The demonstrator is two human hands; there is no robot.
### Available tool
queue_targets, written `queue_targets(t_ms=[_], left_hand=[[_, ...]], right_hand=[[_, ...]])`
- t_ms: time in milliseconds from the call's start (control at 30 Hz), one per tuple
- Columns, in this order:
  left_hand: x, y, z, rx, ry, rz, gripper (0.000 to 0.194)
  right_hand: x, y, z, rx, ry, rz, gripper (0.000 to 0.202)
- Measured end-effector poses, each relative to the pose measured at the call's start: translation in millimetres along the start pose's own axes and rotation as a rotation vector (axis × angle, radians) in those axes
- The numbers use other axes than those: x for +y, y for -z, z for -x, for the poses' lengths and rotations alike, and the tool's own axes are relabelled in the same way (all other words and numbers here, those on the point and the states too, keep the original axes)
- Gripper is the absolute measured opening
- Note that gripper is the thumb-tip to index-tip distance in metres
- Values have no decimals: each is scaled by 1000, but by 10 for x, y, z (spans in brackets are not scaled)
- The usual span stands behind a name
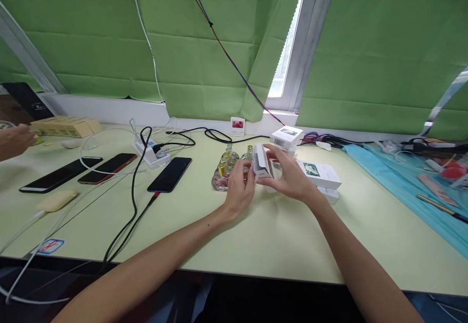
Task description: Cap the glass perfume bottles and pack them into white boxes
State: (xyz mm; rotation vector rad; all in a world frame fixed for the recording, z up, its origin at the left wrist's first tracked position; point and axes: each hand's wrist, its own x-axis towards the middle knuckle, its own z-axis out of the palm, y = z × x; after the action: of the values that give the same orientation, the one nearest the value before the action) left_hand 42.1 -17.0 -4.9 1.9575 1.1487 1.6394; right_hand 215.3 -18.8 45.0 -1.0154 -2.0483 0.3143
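Observation:
My right hand [290, 174] grips a small white carton [261, 160], thumb below and fingers over its top. The carton is tilted, and its end facing left looks open, with a flap showing. My left hand [240, 189] is closed at that end, its fingertips against the carton's edge; whether they pinch anything else is hidden. Just beyond my left hand stand several glass perfume bottles [221, 180] with gold necks, partly covered by the fingers. More white cartons with a flower picture lie to the right of my right hand, one pair stacked [320, 173], others piled behind [286, 137].
A black phone [170, 175] on a cable, two more phones and a white power strip [151, 155] lie left. Loose cables cross the table there. Blue plastic sheeting [405, 181] covers the right side. Another person's hand [16, 140] is at far left, near yellow boxes [68, 126].

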Motion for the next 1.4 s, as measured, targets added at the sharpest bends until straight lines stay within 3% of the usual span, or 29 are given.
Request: queue_targets(t_ms=[433, 733, 1000, 1200, 1400], left_hand=[[37, 8, 22, -72, 66, 224, 29], [2, 6, 28, -90, 79, 182, 26], [36, 22, 33, -117, 39, 93, 29], [28, 15, 18, -98, 13, -7, 29], [53, 7, 16, -119, 35, 25, 24]], right_hand=[[42, -31, 20, -97, -14, -111, 90], [38, -11, 35, -130, -35, -168, 92], [26, -10, 43, -142, -146, -237, 98], [41, -2, 41, -163, -168, -327, 91], [64, -14, 23, -88, -231, -379, 81]])
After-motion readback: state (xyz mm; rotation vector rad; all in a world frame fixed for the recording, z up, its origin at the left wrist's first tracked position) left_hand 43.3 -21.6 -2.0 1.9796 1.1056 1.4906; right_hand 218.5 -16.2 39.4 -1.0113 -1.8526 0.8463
